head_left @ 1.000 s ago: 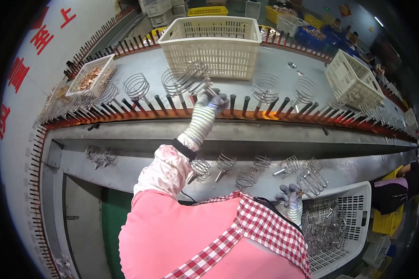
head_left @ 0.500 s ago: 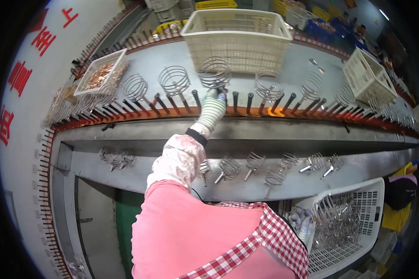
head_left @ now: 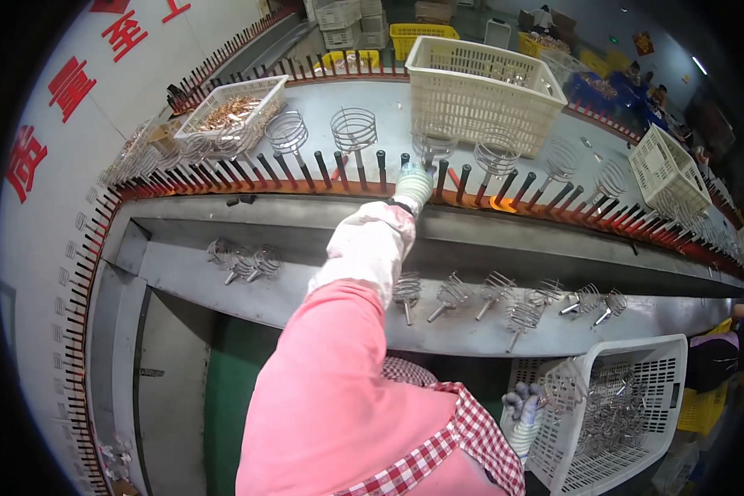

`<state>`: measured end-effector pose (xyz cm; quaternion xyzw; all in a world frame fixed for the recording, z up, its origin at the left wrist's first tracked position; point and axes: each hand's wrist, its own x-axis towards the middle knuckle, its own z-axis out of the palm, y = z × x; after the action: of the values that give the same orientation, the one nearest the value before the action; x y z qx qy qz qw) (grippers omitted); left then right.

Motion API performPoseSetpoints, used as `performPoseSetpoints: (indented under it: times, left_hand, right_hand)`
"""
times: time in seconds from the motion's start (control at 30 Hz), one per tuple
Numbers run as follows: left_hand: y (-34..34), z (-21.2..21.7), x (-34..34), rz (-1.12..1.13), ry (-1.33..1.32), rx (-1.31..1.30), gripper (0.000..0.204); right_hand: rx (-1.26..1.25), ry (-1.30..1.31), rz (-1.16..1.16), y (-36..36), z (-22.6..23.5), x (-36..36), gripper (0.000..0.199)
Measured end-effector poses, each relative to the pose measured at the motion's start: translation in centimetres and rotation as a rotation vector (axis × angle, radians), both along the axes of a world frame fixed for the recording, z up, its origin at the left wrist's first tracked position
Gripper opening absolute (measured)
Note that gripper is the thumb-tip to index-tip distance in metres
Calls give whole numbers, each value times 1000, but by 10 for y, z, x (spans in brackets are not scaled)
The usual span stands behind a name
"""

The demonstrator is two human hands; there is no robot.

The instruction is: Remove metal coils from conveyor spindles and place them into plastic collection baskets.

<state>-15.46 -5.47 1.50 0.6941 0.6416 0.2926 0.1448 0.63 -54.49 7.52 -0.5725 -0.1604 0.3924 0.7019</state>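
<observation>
My left hand [head_left: 413, 183], in a striped glove, is reached out to the row of upright pegs. Its fingers are closed around the lower part of a black-topped peg [head_left: 405, 158]. Just above the hand stands a round wire coil [head_left: 435, 147] whose stem the hand partly hides. More wire coils [head_left: 354, 128] stand along the row on their stems. My right hand [head_left: 522, 409], gloved too, is low at the right with its fingers curled. It is beside a white basket [head_left: 570, 430] of wire coils, and a loose wire coil [head_left: 560, 382] shows next to it; what the fingers hold is hidden.
Several wire coils with metal stems [head_left: 450, 296] lie on the grey ledge below the pegs. Behind the row stand a big cream crate [head_left: 484, 91], a white tray [head_left: 277, 97] of copper-coloured parts and another crate [head_left: 671, 169]. Orange glow shows under the pegs.
The view has swung left. My left hand has moved slightly left and down from the wire coil to the neighbouring peg. The right hand is lower, beside the basket.
</observation>
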Motion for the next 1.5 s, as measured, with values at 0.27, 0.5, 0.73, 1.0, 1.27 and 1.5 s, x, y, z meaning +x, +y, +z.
performPoseSetpoints:
  times: [0.27, 0.5, 0.73, 1.0, 1.27, 1.5]
  left_hand:
    - [-34, 31, -7, -94, -286, -123, 37]
    - [-73, 91, -267, -81, -596, 252, 14]
    - [10, 128, -477, 156, 647, 381, 34]
    - [14, 96, -526, 120, 257, -111, 23]
    - [16, 62, -575, 88, -78, -81, 27]
    - [53, 69, -585, 58, -168, -36, 24]
  right_hand:
    - [-192, 180, -25, -61, -27, -33, 34]
    - [-169, 64, -116, -102, -73, -19, 37]
    - [-292, -77, -181, 30, -15, -92, 50]
    - [-280, -176, -17, 92, -15, -100, 44]
    - [-306, -170, 45, 110, -12, -105, 44]
    - [-296, -184, 24, 121, -18, -116, 42]
